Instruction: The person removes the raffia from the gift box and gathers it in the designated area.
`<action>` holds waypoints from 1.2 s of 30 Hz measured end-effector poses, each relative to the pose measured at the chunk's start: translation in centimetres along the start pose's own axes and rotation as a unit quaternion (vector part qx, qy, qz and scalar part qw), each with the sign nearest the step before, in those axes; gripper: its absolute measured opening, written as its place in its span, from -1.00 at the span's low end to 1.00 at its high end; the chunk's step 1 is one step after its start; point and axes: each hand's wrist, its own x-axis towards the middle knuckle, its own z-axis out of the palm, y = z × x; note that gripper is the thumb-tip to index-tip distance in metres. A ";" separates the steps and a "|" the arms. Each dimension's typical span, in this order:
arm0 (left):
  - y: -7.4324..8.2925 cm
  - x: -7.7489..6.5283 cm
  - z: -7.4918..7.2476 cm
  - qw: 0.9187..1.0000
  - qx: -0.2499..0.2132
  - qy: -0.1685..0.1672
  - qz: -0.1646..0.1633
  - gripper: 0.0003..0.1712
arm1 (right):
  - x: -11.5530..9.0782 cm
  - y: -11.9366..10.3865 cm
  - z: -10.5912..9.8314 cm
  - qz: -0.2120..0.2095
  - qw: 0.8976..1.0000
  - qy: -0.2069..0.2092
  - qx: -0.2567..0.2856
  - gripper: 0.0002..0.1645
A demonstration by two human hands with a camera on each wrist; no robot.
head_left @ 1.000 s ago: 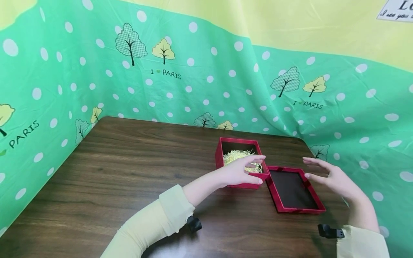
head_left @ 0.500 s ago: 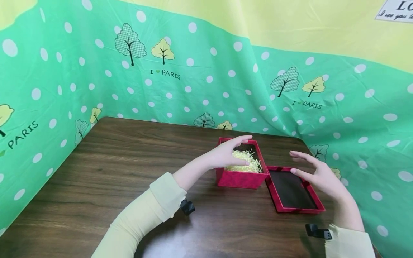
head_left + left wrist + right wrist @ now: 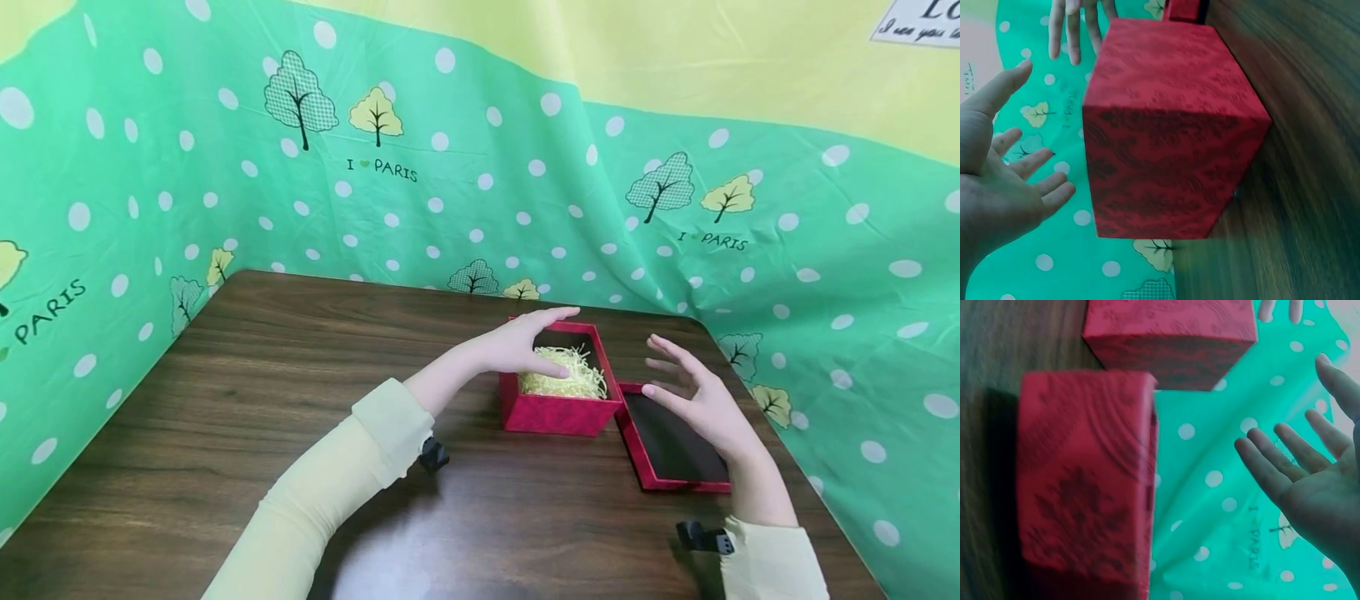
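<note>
A red patterned gift box (image 3: 561, 416) stands uncovered on the table, pale yellow shredded paper (image 3: 573, 379) inside it. Over its left side hovers my left hand (image 3: 517, 343), fingers spread and holding nothing. To the box's right lies its red lid (image 3: 678, 446), dark inside facing up. My right hand (image 3: 705, 408) is above the lid, fingers parted and empty. In the left wrist view, the box (image 3: 1166, 137) shows its patterned outer walls beside the left hand (image 3: 1004, 169). The right wrist view has the lid's side (image 3: 1085, 481) close by, with the right hand (image 3: 1316, 481) apart from it.
The dark wooden table (image 3: 300, 375) carries the box and lid on its right half. A green and yellow curtain (image 3: 420, 217) with dots and trees hangs along the back and sides.
My left hand has moved back and left from the box's front, uncovering more shredded paper. My right hand has shifted left over the lid. Box and lid stay in place.
</note>
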 end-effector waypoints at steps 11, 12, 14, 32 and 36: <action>-1.9 1.4 0.5 0.999 0.042 -0.025 0.020 -0.03 | 0.8 0.8 3.0 0.043 0.998 -0.047 0.024 -0.11; -2.0 1.5 0.5 0.998 0.047 -0.026 0.022 -0.03 | 0.9 0.9 3.3 0.052 0.997 -0.051 0.025 -0.10; -2.2 1.8 0.7 0.998 0.056 -0.027 0.023 -0.04 | 1.0 1.1 3.7 0.066 0.996 -0.059 0.030 -0.09; -4.1 4.5 1.2 0.991 0.097 -0.088 0.010 -0.04 | 1.7 1.8 5.2 0.130 0.983 -0.089 0.095 -0.08; -4.0 4.9 1.0 0.987 0.113 -0.117 0.011 -0.05 | 1.8 1.9 5.2 0.131 0.982 -0.092 0.097 -0.06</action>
